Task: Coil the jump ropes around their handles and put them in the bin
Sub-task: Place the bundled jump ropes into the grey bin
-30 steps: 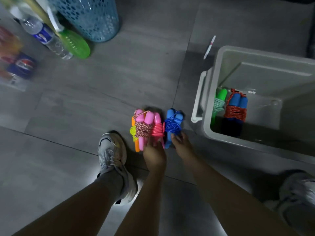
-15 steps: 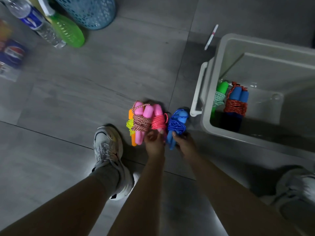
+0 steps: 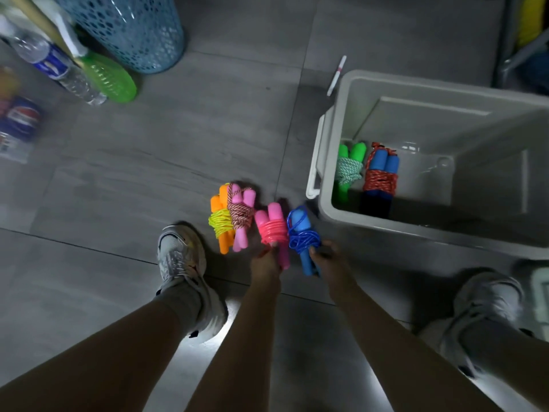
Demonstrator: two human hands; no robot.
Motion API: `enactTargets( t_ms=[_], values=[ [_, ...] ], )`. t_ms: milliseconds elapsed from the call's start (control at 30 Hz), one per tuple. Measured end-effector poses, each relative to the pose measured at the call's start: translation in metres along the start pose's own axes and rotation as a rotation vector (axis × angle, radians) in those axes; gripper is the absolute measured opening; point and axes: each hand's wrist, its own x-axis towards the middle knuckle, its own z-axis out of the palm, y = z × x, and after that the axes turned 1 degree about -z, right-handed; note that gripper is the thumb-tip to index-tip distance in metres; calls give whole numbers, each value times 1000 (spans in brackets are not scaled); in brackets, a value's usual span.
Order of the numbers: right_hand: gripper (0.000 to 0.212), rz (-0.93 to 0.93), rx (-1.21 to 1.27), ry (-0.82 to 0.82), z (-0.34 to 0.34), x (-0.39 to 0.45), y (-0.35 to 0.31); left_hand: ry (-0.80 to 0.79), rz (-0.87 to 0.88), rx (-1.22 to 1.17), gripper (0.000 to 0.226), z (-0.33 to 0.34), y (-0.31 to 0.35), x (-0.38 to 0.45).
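A grey bin (image 3: 335, 138) stands open on the tiled floor (image 3: 208, 129), to the right of a crouching person. Two coiled ropes lie at its bottom: a green rope (image 3: 349, 166) against the near-left wall and, just beside it, a blue-handled rope bound in red cord (image 3: 381, 178).

Four more bundles are outside the bin, near its left wall. An orange rope (image 3: 220, 221) wound in yellow and a pale pink rope (image 3: 240, 214) wound in speckled cord lie touching on the floor. The left hand (image 3: 265, 263) grips the lower handles of a hot pink rope (image 3: 271, 231); the right hand (image 3: 325, 257) grips the lower end of a blue rope (image 3: 303, 236). Both hands are closed round their bundles, which appear raised off the floor, though the dim light leaves that uncertain.

The risks from here, as a judgement: the blue rope's coils look loose and uneven, with a loop standing out near the top, so a swing toward the bin could shake the winding free and trail cord over the rim. Each bundle is held by its handle ends only, below the wraps, and the paired handles could slip apart in the grip. The bin's near wall is tall; a low carry could knock a bundle against it. The two bundles on the floor lie close to the left shoe (image 3: 181, 254) and could be kicked or stepped on.
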Motion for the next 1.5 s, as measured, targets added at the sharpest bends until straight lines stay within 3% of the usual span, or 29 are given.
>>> enactTargets(
  t_ms=[100, 267, 433, 533, 667, 767, 800, 900, 1133, 1300, 1500],
  values=[
    [3, -55, -1, -16, -14, -28, 1, -76, -26, -104, 17, -4, -5, -33],
    [26, -201, 55, 2, -33, -83, -16, -189, 65, -104, 10, -10, -2, -91],
    [40, -258, 207, -100, -52, -123, -46, -366, 172, -207, 62, -15, 20, -137],
    [34, -267, 254, -156, -68, -143, -72, -513, 289, -108, 55, -14, 38, -161],
    [37, -272, 443, -178, -85, -158, -102, -612, 273, -130, 47, 0, 67, -191],
    [14, -296, 543, -172, -101, -163, -128, -609, 260, -83, 51, 23, 87, -205],
    [19, -302, 563, -162, -110, -161, -137, -584, 292, -44, 43, 34, 93, -208],
    [37, -356, 478, -153, -139, -157, -162, -563, 357, 27, 14, 70, 109, -214],
    [20, -362, 346, 145, -212, -99, -198, -604, 294, 158, 16, 169, 142, -181],
    [42, -272, 123, 363, -240, -25, -192, -600, 176, 357, 7, 230, 136, -125],
    [46, -115, -166, 414, -249, 43, -156, -518, 99, 609, 9, 271, 94, -62]
  ],
)
